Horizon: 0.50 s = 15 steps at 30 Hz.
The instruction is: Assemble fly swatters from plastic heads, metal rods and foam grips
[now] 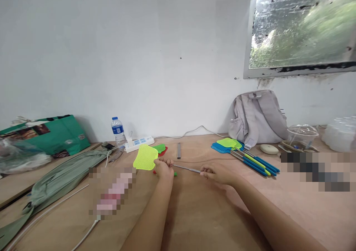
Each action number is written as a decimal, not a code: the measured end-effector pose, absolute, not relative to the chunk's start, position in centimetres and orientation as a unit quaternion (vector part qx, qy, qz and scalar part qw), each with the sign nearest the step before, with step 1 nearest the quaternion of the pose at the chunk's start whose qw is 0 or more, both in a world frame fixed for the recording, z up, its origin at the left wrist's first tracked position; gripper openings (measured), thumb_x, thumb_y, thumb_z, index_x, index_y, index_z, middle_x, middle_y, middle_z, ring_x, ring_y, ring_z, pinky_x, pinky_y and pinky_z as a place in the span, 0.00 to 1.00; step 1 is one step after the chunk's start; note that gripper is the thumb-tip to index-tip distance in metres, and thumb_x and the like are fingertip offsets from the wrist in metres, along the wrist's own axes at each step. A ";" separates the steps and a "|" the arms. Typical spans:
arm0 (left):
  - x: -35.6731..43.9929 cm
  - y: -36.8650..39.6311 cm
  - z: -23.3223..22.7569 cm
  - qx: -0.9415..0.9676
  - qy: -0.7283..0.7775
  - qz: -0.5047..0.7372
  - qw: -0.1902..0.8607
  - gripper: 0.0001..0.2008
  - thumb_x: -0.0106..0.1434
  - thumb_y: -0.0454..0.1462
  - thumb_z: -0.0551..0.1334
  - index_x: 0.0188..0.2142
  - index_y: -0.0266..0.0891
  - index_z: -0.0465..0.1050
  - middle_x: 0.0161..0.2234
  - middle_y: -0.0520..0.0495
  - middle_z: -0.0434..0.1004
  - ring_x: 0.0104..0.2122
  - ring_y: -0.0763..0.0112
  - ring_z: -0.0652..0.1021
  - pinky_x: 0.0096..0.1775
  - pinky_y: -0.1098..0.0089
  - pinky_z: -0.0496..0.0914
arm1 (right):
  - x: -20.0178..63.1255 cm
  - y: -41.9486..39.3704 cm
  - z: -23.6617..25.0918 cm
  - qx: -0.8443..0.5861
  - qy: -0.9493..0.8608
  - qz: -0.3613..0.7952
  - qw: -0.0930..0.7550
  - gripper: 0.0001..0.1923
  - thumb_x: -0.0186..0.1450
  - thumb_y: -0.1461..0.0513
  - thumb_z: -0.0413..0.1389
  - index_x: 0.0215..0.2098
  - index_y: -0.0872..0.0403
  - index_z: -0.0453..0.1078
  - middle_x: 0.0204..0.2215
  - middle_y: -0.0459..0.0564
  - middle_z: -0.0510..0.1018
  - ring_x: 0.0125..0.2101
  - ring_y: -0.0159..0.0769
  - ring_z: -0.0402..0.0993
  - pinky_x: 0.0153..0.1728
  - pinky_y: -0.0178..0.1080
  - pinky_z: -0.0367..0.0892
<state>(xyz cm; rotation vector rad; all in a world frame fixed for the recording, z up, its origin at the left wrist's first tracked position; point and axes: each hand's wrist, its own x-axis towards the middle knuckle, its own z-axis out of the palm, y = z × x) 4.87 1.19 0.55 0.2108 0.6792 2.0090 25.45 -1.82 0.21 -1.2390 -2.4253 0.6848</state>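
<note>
A yellow-green fly swatter head (145,157) with a mesh face sticks out to the left of my left hand (165,168), whose fingers are closed at its neck. From there a thin metal rod (187,168) runs right to my right hand (215,173), closed around the rod's far end. Behind my left hand lie a green swatter head (159,148) and a red one (163,151), partly covered; small red and green ends show beneath the hand. Two bare metal tubes (178,150) lie side by side beyond my hands.
Several blue and yellow-green fly swatters (250,160) lie piled at right, before a grey backpack (257,117). A white power strip (139,143) and water bottle (118,129) stand back left. A green bag (65,134), grey-green cloth bag (66,173) and white cable (52,205) lie farther left.
</note>
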 end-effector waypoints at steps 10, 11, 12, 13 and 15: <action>3.1 1.3 1.0 0.120 0.239 0.845 0.463 0.14 0.55 0.27 0.45 0.17 0.39 0.42 0.12 0.60 0.39 0.10 0.82 0.46 0.15 0.75 0.43 | 25.8 -1.7 -0.1 -0.390 -0.829 0.356 0.184 0.22 0.62 0.48 0.39 0.29 0.55 0.64 0.22 0.45 0.66 0.22 0.28 0.60 0.23 0.31 0.56; 2.8 1.3 1.1 0.122 0.236 0.847 0.461 0.14 0.54 0.27 0.45 0.17 0.39 0.42 0.12 0.59 0.39 0.10 0.82 0.46 0.15 0.74 0.43 | 25.8 -1.6 -0.2 -0.387 -0.822 0.376 0.183 0.23 0.61 0.47 0.39 0.29 0.56 0.64 0.22 0.44 0.65 0.20 0.27 0.58 0.22 0.31 0.55; 2.5 1.3 1.1 0.124 0.233 0.848 0.459 0.14 0.54 0.27 0.45 0.17 0.40 0.42 0.12 0.59 0.39 0.10 0.82 0.46 0.15 0.74 0.43 | 25.8 -1.4 -0.4 -0.385 -0.815 0.392 0.184 0.23 0.60 0.46 0.40 0.29 0.56 0.64 0.21 0.44 0.64 0.20 0.26 0.57 0.21 0.31 0.54; 2.3 1.2 1.2 0.125 0.230 0.850 0.457 0.14 0.54 0.27 0.45 0.17 0.40 0.42 0.12 0.59 0.39 0.10 0.81 0.46 0.15 0.74 0.43 | 25.9 -1.3 -0.5 -0.383 -0.809 0.406 0.184 0.24 0.60 0.46 0.40 0.29 0.56 0.64 0.21 0.43 0.63 0.19 0.25 0.56 0.21 0.30 0.53; 2.0 1.2 1.3 0.126 0.224 0.854 0.453 0.14 0.54 0.27 0.44 0.17 0.40 0.41 0.12 0.59 0.39 0.10 0.81 0.46 0.15 0.74 0.43 | 26.0 -1.2 -0.4 -0.381 -0.798 0.430 0.183 0.24 0.58 0.44 0.42 0.28 0.56 0.63 0.20 0.42 0.61 0.18 0.24 0.54 0.20 0.30 0.52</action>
